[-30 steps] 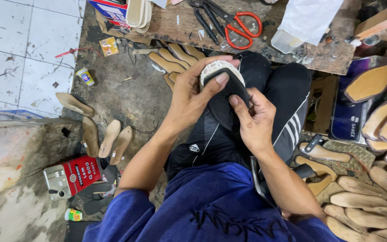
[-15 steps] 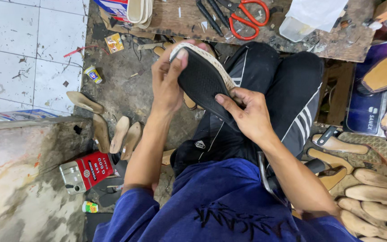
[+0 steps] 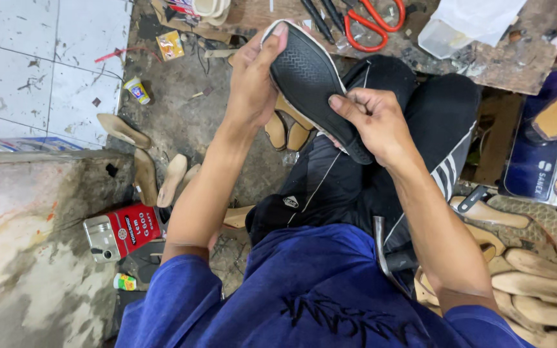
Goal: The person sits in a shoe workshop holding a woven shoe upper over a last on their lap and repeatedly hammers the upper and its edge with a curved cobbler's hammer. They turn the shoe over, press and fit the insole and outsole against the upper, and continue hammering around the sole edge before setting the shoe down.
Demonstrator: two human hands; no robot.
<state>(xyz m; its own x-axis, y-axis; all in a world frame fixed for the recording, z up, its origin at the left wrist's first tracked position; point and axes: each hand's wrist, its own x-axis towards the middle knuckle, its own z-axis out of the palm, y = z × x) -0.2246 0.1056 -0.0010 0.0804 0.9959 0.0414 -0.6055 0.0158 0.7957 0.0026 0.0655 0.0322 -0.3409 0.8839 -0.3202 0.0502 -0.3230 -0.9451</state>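
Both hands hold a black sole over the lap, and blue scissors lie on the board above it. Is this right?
Not quite: the scissors are red, not blue, as the head view shows. The rest stands: the left hand and right hand hold the black sole over the lap, with the board above.

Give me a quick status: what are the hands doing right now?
Left hand grips black shoe sole at its toe end, fingers wrapped on the edge. Right hand pinches the sole's side. Sole held above lap, tread up. Nothing blocking; red scissors lie beyond.
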